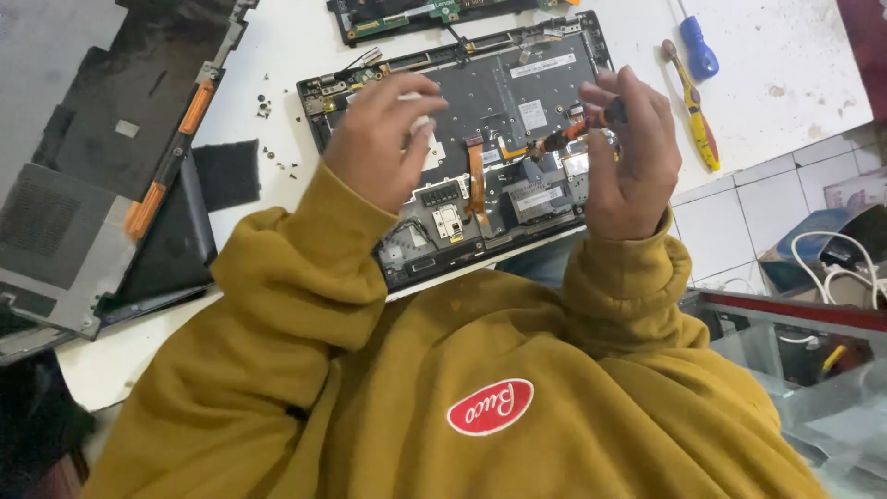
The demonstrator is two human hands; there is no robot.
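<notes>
Both hands raised over opened laptop base (480, 157) on white surface (277, 55): left hand (374, 148) curled, right hand (633, 157) gripping small screwdriver (577, 129).

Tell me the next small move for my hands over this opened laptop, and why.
Probably lower the right hand so the small tool it holds meets the opened laptop base. Both hands hover above it, and the left hand looks empty, free to steady it.

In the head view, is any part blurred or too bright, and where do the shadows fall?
Head view: light is soft and even, with only faint shadows under the hands. The left hand looks slightly motion-blurred at its fingertips; the right hand, holding a small dark tool with an orange part, is sharper. The white table is bright but keeps its stains; the opened grey laptop base stays in focus.
</notes>
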